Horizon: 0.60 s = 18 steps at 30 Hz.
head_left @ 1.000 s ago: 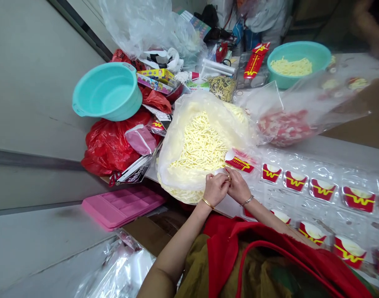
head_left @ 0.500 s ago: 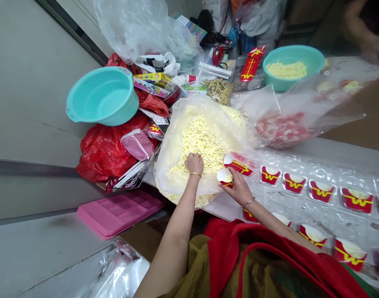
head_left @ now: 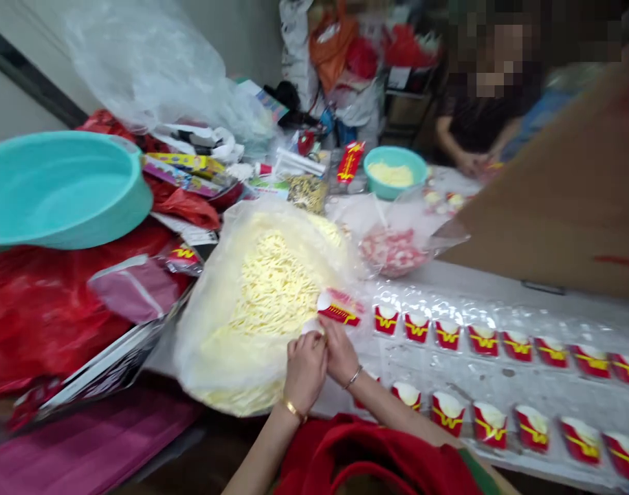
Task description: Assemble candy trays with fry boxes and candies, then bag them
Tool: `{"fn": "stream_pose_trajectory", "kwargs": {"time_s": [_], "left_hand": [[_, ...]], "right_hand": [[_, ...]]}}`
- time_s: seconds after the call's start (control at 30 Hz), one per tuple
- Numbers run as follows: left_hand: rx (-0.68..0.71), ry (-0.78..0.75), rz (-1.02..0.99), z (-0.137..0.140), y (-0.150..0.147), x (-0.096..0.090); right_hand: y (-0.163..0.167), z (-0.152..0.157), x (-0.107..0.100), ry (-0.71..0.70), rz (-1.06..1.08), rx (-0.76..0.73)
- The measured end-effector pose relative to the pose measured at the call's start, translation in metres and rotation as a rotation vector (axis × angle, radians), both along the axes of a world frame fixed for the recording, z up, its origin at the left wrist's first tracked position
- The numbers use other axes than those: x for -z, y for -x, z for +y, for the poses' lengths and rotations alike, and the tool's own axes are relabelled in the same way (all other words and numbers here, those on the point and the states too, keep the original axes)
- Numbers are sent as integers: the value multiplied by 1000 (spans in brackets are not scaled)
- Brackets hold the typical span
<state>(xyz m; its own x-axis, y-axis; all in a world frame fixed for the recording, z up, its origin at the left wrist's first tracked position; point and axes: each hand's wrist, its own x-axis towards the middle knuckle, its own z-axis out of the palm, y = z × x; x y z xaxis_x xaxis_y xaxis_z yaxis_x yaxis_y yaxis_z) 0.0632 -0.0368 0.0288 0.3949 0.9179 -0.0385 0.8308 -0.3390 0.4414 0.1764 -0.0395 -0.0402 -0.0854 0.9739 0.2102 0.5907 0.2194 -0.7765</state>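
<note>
My right hand (head_left: 341, 352) is closed around a small fries carton (head_left: 313, 326), of which mainly the white back shows. My left hand (head_left: 306, 370) is up against it, fingers bent together at the carton's mouth; what they pinch is hidden. Just beyond both hands lies a large clear bag (head_left: 211, 344), open at the top, full of pale yellow fry-shaped sticks (head_left: 273, 289). Flat red cartons (head_left: 339, 309) lie at the bag's right edge, close to my right hand.
Rows of filled red cartons in clear blister trays (head_left: 484, 340) stretch right. Behind are a bag of pink-and-white pieces (head_left: 394, 251) and a turquoise bowl of sticks (head_left: 391, 175). An empty turquoise basin (head_left: 56, 185) rests on red bags at left. Cardboard (head_left: 561, 220) and a person (head_left: 487, 117) are at back right.
My left hand has come out of the pile of sticks and moved right to the carton in my right hand. The view has swung to the right, bringing a co-worker into sight.
</note>
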Motion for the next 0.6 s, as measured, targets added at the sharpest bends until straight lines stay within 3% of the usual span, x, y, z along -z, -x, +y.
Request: {"fn": "stream_pose_trajectory", "kwargs": {"time_s": [0.13,0.27,0.47,0.6], "left_hand": [[-46,12,-146,12,-3,18],[-155,-30,-241,23,-12,23],[-89,-11,-192,21,-36,18],[60,52,-154,11,-46,11]], "right_hand": [[-5,7,-2,-40,-51,42],[-10,10,-4,-31,18,77],[-29,-4,1,-36,10,113],[-43,-16,8,-31,11,140]]}}
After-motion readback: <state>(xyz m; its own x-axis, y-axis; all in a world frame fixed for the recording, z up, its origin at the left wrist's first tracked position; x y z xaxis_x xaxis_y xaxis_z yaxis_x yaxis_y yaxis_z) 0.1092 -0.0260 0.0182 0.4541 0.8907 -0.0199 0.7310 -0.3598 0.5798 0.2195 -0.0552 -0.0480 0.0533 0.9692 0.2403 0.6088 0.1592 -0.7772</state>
